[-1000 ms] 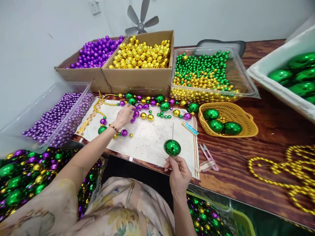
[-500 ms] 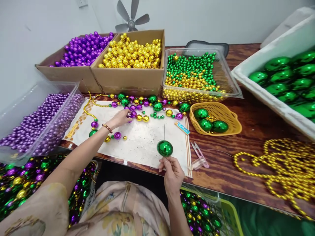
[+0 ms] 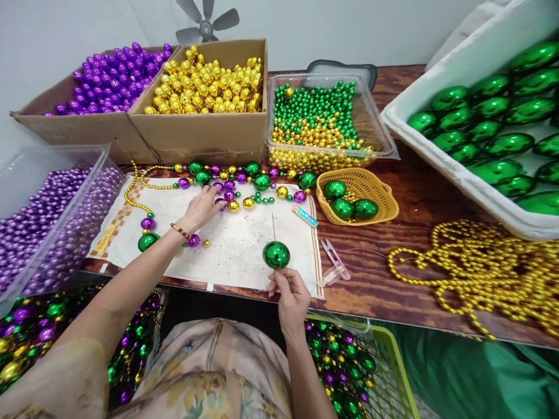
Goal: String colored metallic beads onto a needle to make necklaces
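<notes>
My right hand (image 3: 292,294) is closed in a pinch below a large shiny green bead (image 3: 276,255). A long thin needle (image 3: 273,227) passes upright through the bead, its tip showing above; the lower end is hidden by my fingers. Farther up the white cloth (image 3: 236,262), my left hand (image 3: 201,208) reaches palm down. Its fingertips close over a purple bead (image 3: 220,204), partly covered by them. Beside them lie loose purple beads (image 3: 229,185), two gold beads (image 3: 248,202) and several small green beads (image 3: 264,200). A strung bead garland (image 3: 262,182) curves around these.
Boxes of purple (image 3: 113,75) and gold beads (image 3: 205,81) stand behind, with a clear bin (image 3: 334,148). To the right are a yellow basket (image 3: 379,198), pink thread snips (image 3: 336,259), gold bead strands (image 3: 480,279) and a foam box (image 3: 463,192). A purple-bead bin (image 3: 56,227) sits left.
The whole view has shifted, so things appear farther left and slightly higher. My left hand stays among the loose beads with a small shift. My right hand still holds the needle with the green bead.
</notes>
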{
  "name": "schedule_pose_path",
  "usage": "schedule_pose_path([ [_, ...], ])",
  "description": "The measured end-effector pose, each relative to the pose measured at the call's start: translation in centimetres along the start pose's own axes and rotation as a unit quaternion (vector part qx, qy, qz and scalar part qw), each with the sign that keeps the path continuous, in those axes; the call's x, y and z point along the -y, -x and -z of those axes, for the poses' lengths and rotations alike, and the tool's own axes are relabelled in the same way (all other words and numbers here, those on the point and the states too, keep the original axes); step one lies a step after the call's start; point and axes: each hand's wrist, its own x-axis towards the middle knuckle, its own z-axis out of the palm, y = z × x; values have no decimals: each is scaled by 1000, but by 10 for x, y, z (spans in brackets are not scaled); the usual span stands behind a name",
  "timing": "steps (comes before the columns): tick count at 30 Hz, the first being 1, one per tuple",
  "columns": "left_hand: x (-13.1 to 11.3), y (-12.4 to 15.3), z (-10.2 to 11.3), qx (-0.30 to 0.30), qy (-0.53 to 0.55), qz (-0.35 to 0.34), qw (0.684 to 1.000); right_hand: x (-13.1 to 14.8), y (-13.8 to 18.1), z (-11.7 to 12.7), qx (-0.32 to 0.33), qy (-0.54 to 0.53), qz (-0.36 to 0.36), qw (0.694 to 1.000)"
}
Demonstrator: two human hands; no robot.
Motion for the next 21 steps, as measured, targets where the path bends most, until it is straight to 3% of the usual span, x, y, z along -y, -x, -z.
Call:
schedule_pose_path([
  [3, -6, 6, 4, -36, -16, -5, 999, -1, 0, 1, 6, 4, -2, 1000],
  [12, -51, -4, -6, -25, 87, -184, 979, -3, 2, 6, 23, 8, -13, 1000],
  [17, -85, -45, 11, -15, 151, -249, 957, -2, 2, 9, 20, 16, -26, 999],
  [21, -126, -95, 34, -56, 197, -276, 939, -2, 2, 7, 4, 11, -44, 999],
])
